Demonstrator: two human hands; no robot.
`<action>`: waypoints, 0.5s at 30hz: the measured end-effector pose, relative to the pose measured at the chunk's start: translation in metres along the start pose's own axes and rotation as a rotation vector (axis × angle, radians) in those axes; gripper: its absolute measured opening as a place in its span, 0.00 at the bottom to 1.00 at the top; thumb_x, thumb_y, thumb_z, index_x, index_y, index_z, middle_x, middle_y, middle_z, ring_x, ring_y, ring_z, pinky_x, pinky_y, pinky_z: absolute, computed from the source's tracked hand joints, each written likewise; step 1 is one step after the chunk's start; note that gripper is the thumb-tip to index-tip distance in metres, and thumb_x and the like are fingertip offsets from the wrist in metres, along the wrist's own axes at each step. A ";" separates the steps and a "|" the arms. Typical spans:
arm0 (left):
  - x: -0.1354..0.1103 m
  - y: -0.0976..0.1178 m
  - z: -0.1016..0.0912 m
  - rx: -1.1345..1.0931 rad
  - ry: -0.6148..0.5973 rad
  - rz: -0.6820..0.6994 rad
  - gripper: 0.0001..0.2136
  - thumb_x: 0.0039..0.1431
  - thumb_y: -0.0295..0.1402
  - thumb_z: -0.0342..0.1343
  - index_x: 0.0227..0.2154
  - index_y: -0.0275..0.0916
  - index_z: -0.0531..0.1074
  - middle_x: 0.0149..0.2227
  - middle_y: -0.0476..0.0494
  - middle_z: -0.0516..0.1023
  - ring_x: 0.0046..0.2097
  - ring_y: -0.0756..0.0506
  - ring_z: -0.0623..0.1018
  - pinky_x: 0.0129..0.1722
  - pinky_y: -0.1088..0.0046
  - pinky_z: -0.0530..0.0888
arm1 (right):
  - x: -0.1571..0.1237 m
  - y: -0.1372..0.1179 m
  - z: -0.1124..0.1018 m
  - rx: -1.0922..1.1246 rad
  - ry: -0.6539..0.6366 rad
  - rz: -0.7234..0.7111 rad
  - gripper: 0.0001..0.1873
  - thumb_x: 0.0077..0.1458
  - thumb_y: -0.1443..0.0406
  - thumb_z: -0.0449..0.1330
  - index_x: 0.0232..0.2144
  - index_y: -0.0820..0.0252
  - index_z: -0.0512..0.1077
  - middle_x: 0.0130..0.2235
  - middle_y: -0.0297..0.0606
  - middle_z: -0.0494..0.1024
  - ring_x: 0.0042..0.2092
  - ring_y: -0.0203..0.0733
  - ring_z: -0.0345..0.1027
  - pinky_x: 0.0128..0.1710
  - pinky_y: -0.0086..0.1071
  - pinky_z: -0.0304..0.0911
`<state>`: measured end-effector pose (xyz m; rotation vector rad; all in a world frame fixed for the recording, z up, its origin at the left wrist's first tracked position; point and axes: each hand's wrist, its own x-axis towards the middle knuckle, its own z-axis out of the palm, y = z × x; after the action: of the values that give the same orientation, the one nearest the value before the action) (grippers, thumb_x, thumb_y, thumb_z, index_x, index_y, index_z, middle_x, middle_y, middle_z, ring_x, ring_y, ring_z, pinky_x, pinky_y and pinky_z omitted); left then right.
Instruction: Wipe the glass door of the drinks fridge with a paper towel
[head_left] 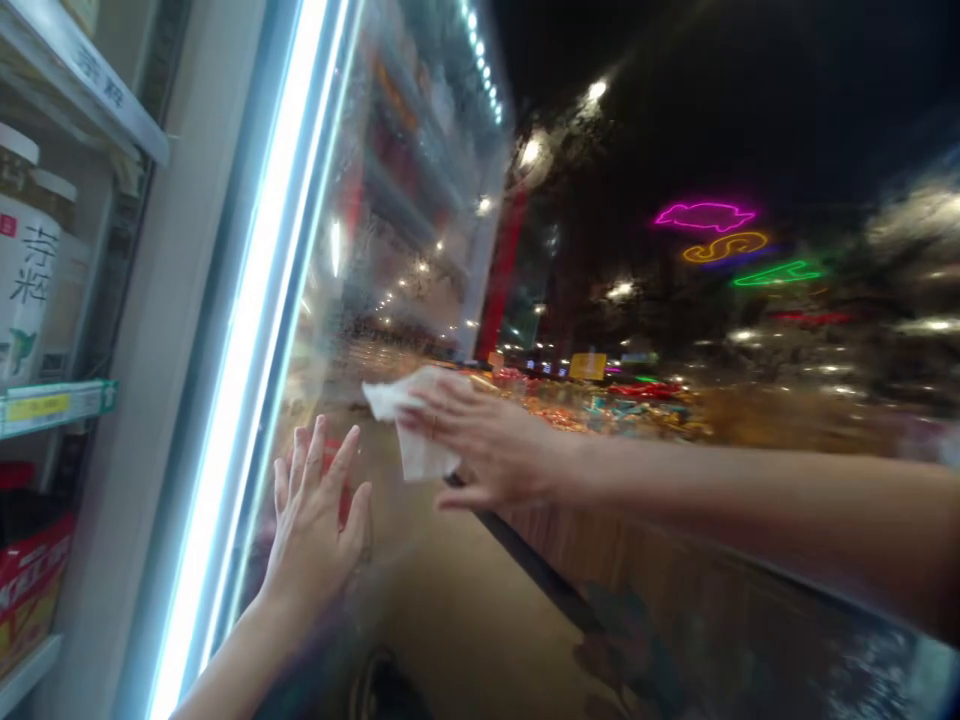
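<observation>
Spread fingers and an open palm mark my left hand [313, 515], which lies against the glass door [409, 270] beside its bright light strip [251, 280]. Farther right, my right hand [506, 440] presses a crumpled white tissue [426, 452] against the glass, its fingers stretched over it. That hand is slightly smeared by motion. Part of the tissue sticks out past the fingertips and below the palm. Reflections in the pane blur what lies behind it.
On the left, shelves hold white-capped jars [30, 250] and a red box [34, 590]; a green-edged price rail [56, 405] runs between them. Neon signs [705, 215] glow in the dark upper right. Blurred colourful goods [637, 400] stand beyond, and tan floor [457, 610] shows below.
</observation>
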<state>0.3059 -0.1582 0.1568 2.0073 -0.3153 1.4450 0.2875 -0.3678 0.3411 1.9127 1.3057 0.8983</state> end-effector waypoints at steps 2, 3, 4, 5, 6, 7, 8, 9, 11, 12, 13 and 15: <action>-0.001 0.000 -0.002 -0.005 -0.005 0.000 0.28 0.69 0.38 0.48 0.70 0.55 0.53 0.76 0.47 0.42 0.76 0.36 0.41 0.72 0.38 0.48 | 0.022 0.037 -0.024 -0.072 0.096 0.221 0.50 0.65 0.40 0.49 0.71 0.75 0.49 0.74 0.53 0.49 0.75 0.54 0.38 0.75 0.52 0.33; -0.002 0.000 -0.003 -0.007 -0.007 -0.001 0.28 0.69 0.38 0.48 0.70 0.55 0.54 0.76 0.47 0.42 0.76 0.36 0.41 0.72 0.38 0.48 | 0.031 0.052 -0.033 -0.104 0.142 0.314 0.49 0.67 0.41 0.47 0.70 0.78 0.48 0.74 0.56 0.47 0.75 0.56 0.37 0.74 0.55 0.32; -0.002 0.001 -0.005 -0.008 -0.009 -0.003 0.28 0.69 0.38 0.48 0.70 0.56 0.54 0.76 0.47 0.42 0.76 0.36 0.41 0.72 0.38 0.49 | 0.038 0.059 -0.039 -0.130 0.184 0.373 0.49 0.67 0.42 0.46 0.70 0.81 0.47 0.74 0.59 0.46 0.75 0.58 0.36 0.74 0.57 0.31; -0.003 0.002 -0.006 -0.008 -0.010 -0.006 0.28 0.69 0.38 0.48 0.70 0.56 0.53 0.76 0.47 0.42 0.76 0.36 0.41 0.72 0.38 0.49 | 0.040 0.057 -0.038 -0.142 0.205 0.389 0.50 0.67 0.41 0.46 0.70 0.82 0.47 0.73 0.60 0.45 0.75 0.59 0.35 0.73 0.58 0.30; -0.004 0.003 -0.007 -0.006 -0.010 -0.010 0.28 0.69 0.38 0.48 0.70 0.56 0.52 0.76 0.47 0.43 0.76 0.36 0.41 0.72 0.38 0.49 | 0.039 0.047 -0.032 -0.133 0.199 0.347 0.52 0.66 0.40 0.48 0.70 0.82 0.47 0.73 0.61 0.46 0.75 0.60 0.35 0.74 0.57 0.30; -0.005 0.003 -0.009 -0.004 -0.007 -0.013 0.28 0.69 0.38 0.48 0.70 0.56 0.52 0.76 0.47 0.43 0.76 0.36 0.41 0.71 0.38 0.50 | 0.036 0.031 -0.021 -0.110 0.172 0.264 0.53 0.63 0.39 0.50 0.70 0.81 0.49 0.73 0.59 0.48 0.75 0.60 0.37 0.74 0.56 0.31; -0.005 0.003 -0.010 -0.002 -0.001 -0.015 0.28 0.69 0.39 0.48 0.70 0.56 0.51 0.76 0.47 0.43 0.76 0.36 0.42 0.71 0.38 0.50 | 0.031 0.013 -0.008 -0.065 0.113 0.142 0.54 0.61 0.38 0.52 0.70 0.78 0.51 0.73 0.57 0.50 0.75 0.59 0.38 0.75 0.54 0.33; -0.005 0.002 -0.012 -0.001 0.007 -0.019 0.29 0.69 0.39 0.48 0.70 0.56 0.51 0.76 0.46 0.43 0.76 0.36 0.42 0.71 0.37 0.50 | 0.027 -0.004 0.004 -0.020 0.049 0.008 0.55 0.59 0.37 0.54 0.70 0.75 0.52 0.73 0.54 0.52 0.75 0.58 0.40 0.75 0.51 0.36; -0.003 -0.001 -0.015 0.003 0.025 -0.029 0.29 0.69 0.38 0.49 0.70 0.57 0.51 0.76 0.47 0.44 0.76 0.36 0.42 0.71 0.37 0.50 | 0.029 -0.020 0.017 0.021 -0.035 -0.167 0.54 0.57 0.37 0.58 0.70 0.70 0.54 0.72 0.48 0.55 0.74 0.52 0.43 0.75 0.46 0.40; -0.002 -0.003 -0.016 0.005 0.035 -0.032 0.29 0.69 0.38 0.49 0.70 0.57 0.51 0.76 0.47 0.44 0.76 0.36 0.42 0.71 0.36 0.50 | 0.037 -0.015 0.015 0.009 -0.039 -0.171 0.53 0.56 0.38 0.60 0.70 0.68 0.55 0.72 0.46 0.57 0.74 0.50 0.45 0.74 0.43 0.41; -0.001 -0.004 -0.018 0.008 0.044 -0.033 0.29 0.68 0.38 0.50 0.70 0.57 0.51 0.76 0.47 0.44 0.76 0.35 0.42 0.71 0.36 0.49 | 0.050 -0.002 0.007 -0.018 -0.022 -0.131 0.52 0.56 0.40 0.61 0.70 0.68 0.55 0.72 0.45 0.57 0.74 0.49 0.45 0.74 0.42 0.40; 0.000 -0.006 -0.021 0.016 0.062 -0.024 0.30 0.68 0.37 0.51 0.70 0.58 0.51 0.76 0.48 0.44 0.76 0.35 0.41 0.71 0.36 0.49 | 0.085 0.037 -0.019 -0.085 0.065 0.072 0.48 0.61 0.45 0.58 0.69 0.72 0.54 0.72 0.47 0.54 0.74 0.50 0.41 0.73 0.44 0.36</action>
<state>0.2937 -0.1405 0.1588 1.9682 -0.2526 1.4955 0.3134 -0.2958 0.3963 1.8891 1.2228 1.0437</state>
